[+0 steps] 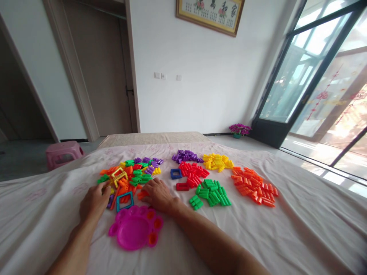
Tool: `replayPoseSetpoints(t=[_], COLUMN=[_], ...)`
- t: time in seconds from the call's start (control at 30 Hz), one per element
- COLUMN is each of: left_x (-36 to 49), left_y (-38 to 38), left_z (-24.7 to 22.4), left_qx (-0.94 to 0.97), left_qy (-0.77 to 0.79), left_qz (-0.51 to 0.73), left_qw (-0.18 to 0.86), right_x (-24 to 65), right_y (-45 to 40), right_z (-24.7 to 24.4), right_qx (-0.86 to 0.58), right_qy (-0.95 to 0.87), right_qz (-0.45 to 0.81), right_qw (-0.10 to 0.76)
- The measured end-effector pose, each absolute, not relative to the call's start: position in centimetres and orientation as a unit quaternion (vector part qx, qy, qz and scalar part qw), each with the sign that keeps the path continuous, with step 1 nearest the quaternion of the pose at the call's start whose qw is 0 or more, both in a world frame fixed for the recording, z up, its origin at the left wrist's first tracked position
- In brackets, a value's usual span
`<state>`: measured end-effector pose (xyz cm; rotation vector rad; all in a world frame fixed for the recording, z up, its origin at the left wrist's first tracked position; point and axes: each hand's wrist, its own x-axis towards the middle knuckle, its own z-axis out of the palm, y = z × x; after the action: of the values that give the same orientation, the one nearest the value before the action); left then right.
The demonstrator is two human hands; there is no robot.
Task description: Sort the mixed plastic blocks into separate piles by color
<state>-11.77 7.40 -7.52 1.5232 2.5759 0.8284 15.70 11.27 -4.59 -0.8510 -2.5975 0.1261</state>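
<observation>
A mixed pile of colored plastic pieces (137,176) lies on the cloth between and beyond my hands. My left hand (99,196) is at the pile's left edge with its fingers bent; its fingertips are too small to tell what they hold. At the near right edge of the pile, my right hand (157,194) reaches down over orange pieces (142,194), fingers curled, their tips partly hidden. A teal square frame (125,201) and a yellow frame (119,176) lie between the hands. Nearest me is a magenta palette tray (134,231) with orange in some of its small cups.
Sorted heaps lie to the right: purple (185,156), yellow (218,162), red (192,172), green (212,193) and orange (254,185). A blue square frame (176,173) sits beside the red heap. A pink stool (64,152) stands at the left.
</observation>
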Motion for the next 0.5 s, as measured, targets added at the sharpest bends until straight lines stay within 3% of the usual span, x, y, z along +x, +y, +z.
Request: replayPoseSetpoints(t=[0.3, 0.5], left_x=[-11.9, -11.8], left_y=[7.4, 7.5], left_z=[-7.7, -7.4], left_qx=[0.491, 0.484], left_qy=[0.826, 0.836], left_qz=[0.276, 0.258], left_qw=[0.025, 0.031], right_x=[19.2, 22.4], right_y=[12.2, 12.6], right_z=[-2.6, -2.8], right_qx=[-0.401, -0.461], right_qy=[-0.802, -0.759], right_qz=[0.227, 0.227], right_qw=[0.381, 0.4])
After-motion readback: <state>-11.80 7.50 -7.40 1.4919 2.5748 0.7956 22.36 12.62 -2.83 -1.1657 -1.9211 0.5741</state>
